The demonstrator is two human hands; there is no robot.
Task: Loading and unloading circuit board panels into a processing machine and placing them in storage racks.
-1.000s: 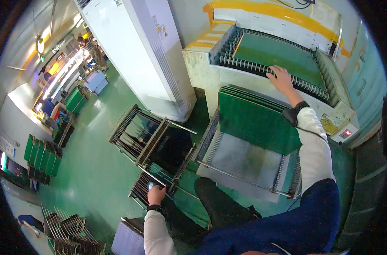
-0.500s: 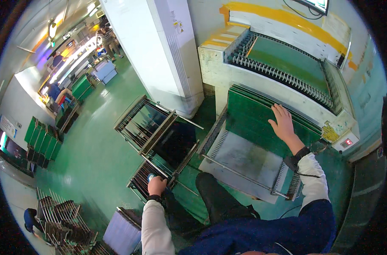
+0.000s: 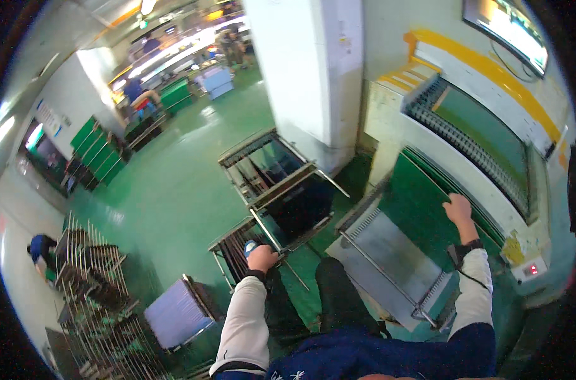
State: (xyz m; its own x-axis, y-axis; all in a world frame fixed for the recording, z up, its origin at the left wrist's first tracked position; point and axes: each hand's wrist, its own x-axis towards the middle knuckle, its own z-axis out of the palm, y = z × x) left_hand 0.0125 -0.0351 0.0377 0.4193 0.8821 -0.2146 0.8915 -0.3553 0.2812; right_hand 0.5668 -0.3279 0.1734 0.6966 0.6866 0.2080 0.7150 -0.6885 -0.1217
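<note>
My right hand (image 3: 459, 209) rests on a stack of green boards (image 3: 421, 202) that lies in a grey metal tray (image 3: 376, 253) in front of a cream machine (image 3: 490, 190). Its fingers curl over the top board's far edge. My left hand (image 3: 261, 256) is closed around a small blue and white object, held over a low metal rack (image 3: 237, 244) on the floor. Both arms wear white sleeves.
A second open metal rack (image 3: 275, 177) stands by a white pillar (image 3: 307, 69). A blue-grey cart (image 3: 174, 313) and wire racks (image 3: 92, 278) sit at the lower left. A person in blue (image 3: 41, 250) crouches at the far left. The green floor (image 3: 168, 190) stretches toward distant workstations.
My right hand has drawn back from the machine's roller bed down onto the green boards in the tray. My left hand has stayed near the low rack. The view has tilted toward the hall.
</note>
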